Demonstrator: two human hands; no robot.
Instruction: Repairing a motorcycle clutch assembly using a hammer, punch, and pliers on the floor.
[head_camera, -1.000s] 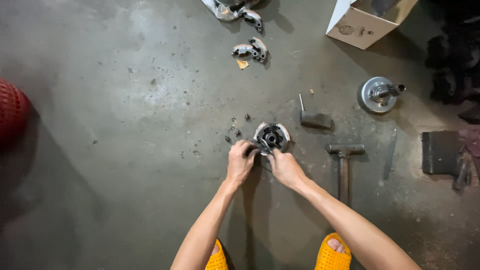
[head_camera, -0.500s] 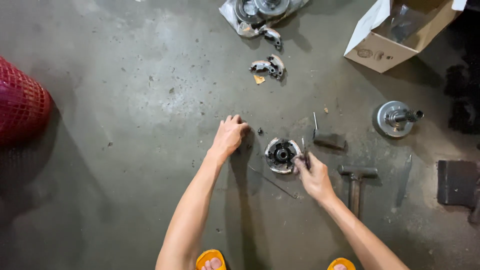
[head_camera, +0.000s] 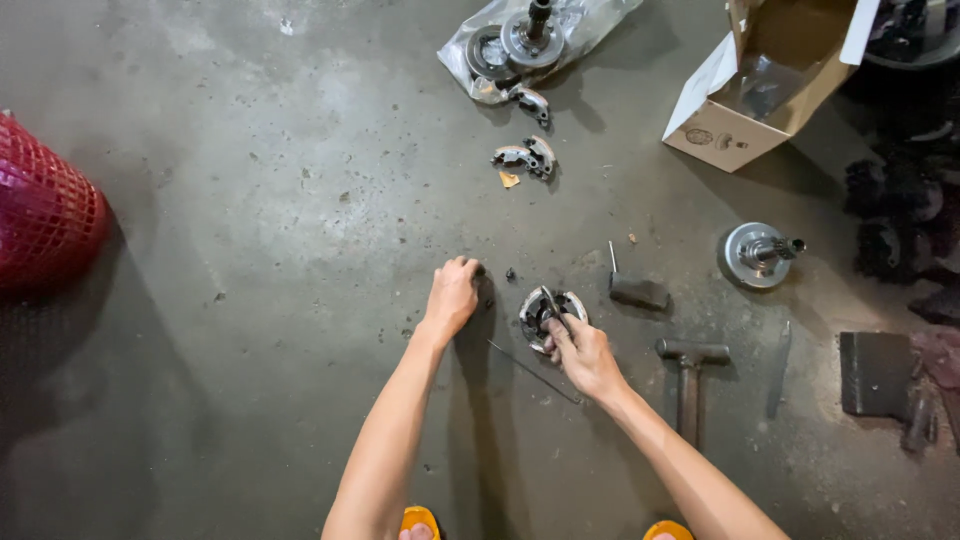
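At the centre of the frame, low on the concrete floor (head_camera: 250, 200), the right hand (head_camera: 585, 358) is seen resting on a round metal clutch assembly (head_camera: 550, 312), its fingers closed on the lower right rim and a thin dark tool held against the part's middle. The left hand (head_camera: 452, 295) is curled loosely, knuckles down on the floor just left of the assembly; whether anything small is pinched in it cannot be told. A second ago both hands were gathered on the assembly; the left has since been drawn off to the side, so the part is now steadied by the right hand alone. A small dark fragment (head_camera: 510, 273) lies between left hand and assembly. A thin rod (head_camera: 535, 372) lies slanted on the floor below them.

Further out, to the right: a small block with an upright pin (head_camera: 636, 290), a hammer (head_camera: 689, 380), a round hub with a shaft (head_camera: 757, 255). Upper centre: loose brake-shoe pieces (head_camera: 528, 157), and a plastic bag of metal parts (head_camera: 520, 40). Upper right: an open cardboard box (head_camera: 760, 90). Left edge: a red mesh basket (head_camera: 40, 210).
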